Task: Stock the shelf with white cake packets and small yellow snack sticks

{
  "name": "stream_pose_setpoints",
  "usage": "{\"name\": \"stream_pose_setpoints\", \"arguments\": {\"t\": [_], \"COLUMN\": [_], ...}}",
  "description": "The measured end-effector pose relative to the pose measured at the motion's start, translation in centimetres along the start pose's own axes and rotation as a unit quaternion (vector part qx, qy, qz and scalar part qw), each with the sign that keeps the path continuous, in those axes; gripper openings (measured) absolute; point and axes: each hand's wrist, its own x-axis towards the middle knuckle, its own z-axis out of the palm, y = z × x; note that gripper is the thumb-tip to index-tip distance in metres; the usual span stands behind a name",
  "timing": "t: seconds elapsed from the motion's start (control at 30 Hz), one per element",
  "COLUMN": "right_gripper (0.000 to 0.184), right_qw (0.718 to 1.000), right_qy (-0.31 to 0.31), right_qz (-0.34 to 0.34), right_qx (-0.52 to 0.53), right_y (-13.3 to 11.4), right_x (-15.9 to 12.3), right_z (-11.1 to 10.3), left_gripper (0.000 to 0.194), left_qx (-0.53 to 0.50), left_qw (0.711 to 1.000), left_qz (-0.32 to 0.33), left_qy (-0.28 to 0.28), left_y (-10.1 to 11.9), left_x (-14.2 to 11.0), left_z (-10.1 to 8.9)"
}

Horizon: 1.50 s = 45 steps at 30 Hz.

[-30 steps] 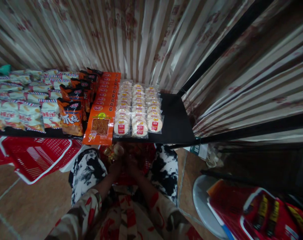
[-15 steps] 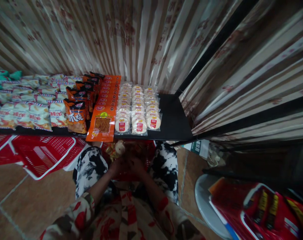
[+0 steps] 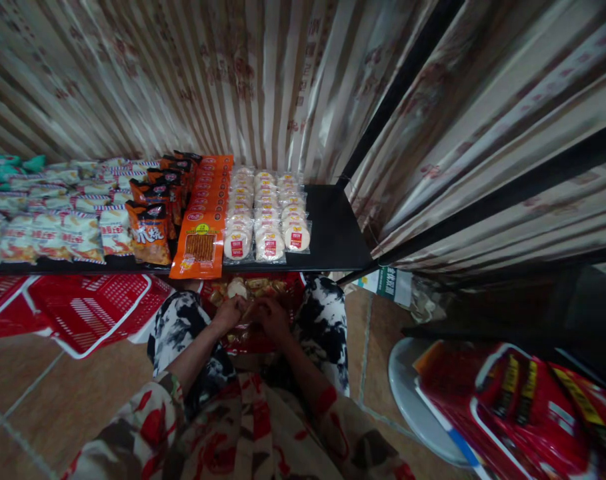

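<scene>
Between my knees is a red basket (image 3: 250, 345) under the shelf's front edge, with several small gold packets (image 3: 265, 285) inside. My left hand (image 3: 227, 313) is closed over it, shut on a round white cracker packet (image 3: 237, 289) that shows beyond the fingers. Close beside it, my right hand (image 3: 273, 316) has its fingers drawn together; dim light hides what they hold, if anything. Above, packed round white crackers (image 3: 269, 244) stand in three rows on the black shelf (image 3: 333, 230).
Left of the crackers are orange snack-stick packs (image 3: 201, 247), orange-black bags (image 3: 150, 233) and white snack bags (image 3: 81, 237). Another red basket (image 3: 90, 313) sits on the floor at left. At right, a grey stool (image 3: 407, 393) bears red packages (image 3: 543, 413). A striped curtain (image 3: 183, 80) hangs behind.
The view has shifted a little. My hands have risen slightly in the basket and come closer together, and the white cracker packet has moved with my left hand.
</scene>
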Motion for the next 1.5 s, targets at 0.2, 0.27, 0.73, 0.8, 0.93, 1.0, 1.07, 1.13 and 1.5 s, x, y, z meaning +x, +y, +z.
{"name": "stream_pose_setpoints", "arguments": {"t": [0.2, 0.27, 0.73, 0.8, 0.93, 1.0, 1.07, 1.13, 1.5], "right_gripper": [0.031, 0.03, 0.039, 0.041, 0.043, 0.043, 0.044, 0.047, 0.033], "right_qw": [0.999, 0.999, 0.998, 0.998, 0.993, 0.99, 0.985, 0.982, 0.993], "right_qy": [0.031, 0.04, 0.036, 0.018, -0.017, -0.031, -0.048, -0.065, -0.033], "right_qz": [0.023, 0.021, -0.012, -0.021, -0.043, -0.066, -0.09, -0.11, -0.084], "right_qx": [-0.007, -0.008, -0.045, -0.065, -0.105, -0.123, -0.135, -0.142, -0.078], "right_y": [0.5, 0.7, -0.8, -1.3, -2.2, -2.5, -2.8, -3.1, -4.9], "right_x": [-0.1, -0.2, -0.7, -0.9, -1.5, -1.7, -2.0, -2.1, -2.7], "right_z": [-0.1, 0.0, -1.0, -1.2, -1.5, -1.6, -1.8, -2.0, -2.9], "left_gripper": [0.011, 0.007, 0.007, 0.009, 0.012, 0.012, 0.011, 0.011, 0.015], "left_qx": [-0.068, -0.095, -0.303, -0.321, -0.353, -0.366, -0.38, -0.393, -0.396], "left_qw": [0.998, 0.995, 0.95, 0.943, 0.929, 0.922, 0.915, 0.91, 0.912], "left_qz": [-0.012, -0.023, -0.08, -0.092, -0.112, -0.125, -0.132, -0.133, -0.104], "left_qy": [0.005, 0.004, -0.002, 0.002, 0.011, 0.014, 0.015, 0.014, 0.026], "left_y": [0.8, 0.9, 3.4, 3.7, 4.3, 4.5, 4.7, 4.8, 6.7], "left_x": [-0.6, -0.7, -2.4, -2.5, -2.7, -2.7, -2.7, -2.7, -2.8], "left_z": [0.5, 0.6, -0.6, -0.8, -1.0, -1.1, -1.2, -1.2, -0.5]}}
